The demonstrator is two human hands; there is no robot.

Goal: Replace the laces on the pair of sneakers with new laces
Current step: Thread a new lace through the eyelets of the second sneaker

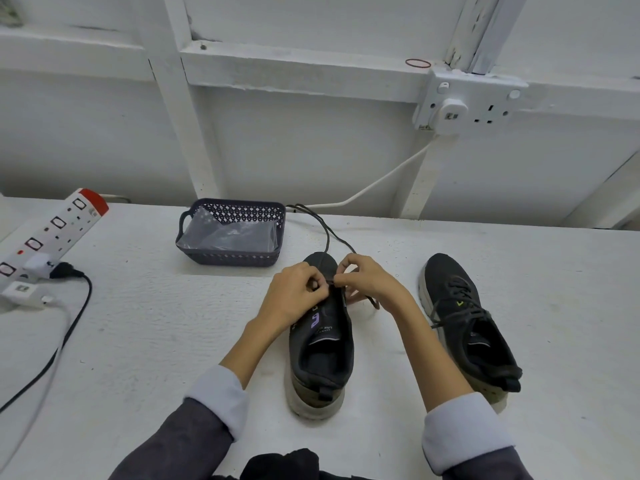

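Note:
A black sneaker with a white sole stands in the middle of the table, toe pointing away, its tongue bare of lacing. Over its front eyelets my left hand and my right hand pinch a dark lace between their fingertips. The lace's two strands run from the toe back toward the wall, and one end lies beside my right hand. A second black sneaker stands to the right, fully laced with dark laces.
A dark plastic basket holding a clear plastic bag sits behind the middle sneaker. At the left edge a white power strip lies with plugs and a black cable. Dark cloth lies at the near edge.

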